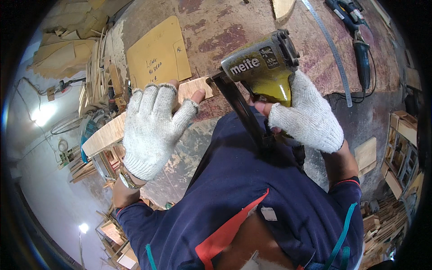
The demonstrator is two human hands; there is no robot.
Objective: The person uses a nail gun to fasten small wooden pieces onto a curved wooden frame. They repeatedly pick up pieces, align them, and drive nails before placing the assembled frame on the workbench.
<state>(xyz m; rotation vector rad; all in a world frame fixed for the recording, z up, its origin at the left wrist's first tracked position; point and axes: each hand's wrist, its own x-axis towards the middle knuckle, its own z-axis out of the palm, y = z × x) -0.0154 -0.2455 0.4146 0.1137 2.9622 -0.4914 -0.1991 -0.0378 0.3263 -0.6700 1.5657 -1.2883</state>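
Note:
In a white knit glove with bare fingertips, my left hand (150, 123) lies across a curved wooden strip (106, 134), holding it at the bench edge. Its thumb rests on the strip's right part while the fingers reach over the far side. My right hand (311, 114), gloved the same way, is wrapped round the handle of a yellow and grey nail gun (258, 60). The gun's nose meets or hovers just above the strip's right end; I cannot tell which. Its dark magazine slants back toward my body.
A yellow cardboard template (159, 51) lies on the worn workbench (220, 20) beyond my left hand. To the right are a metal ruler (330, 42) and an angle grinder (361, 58) with its cord. Wood scraps (92, 67) pile up at the left; a wooden rack (402, 144) stands right.

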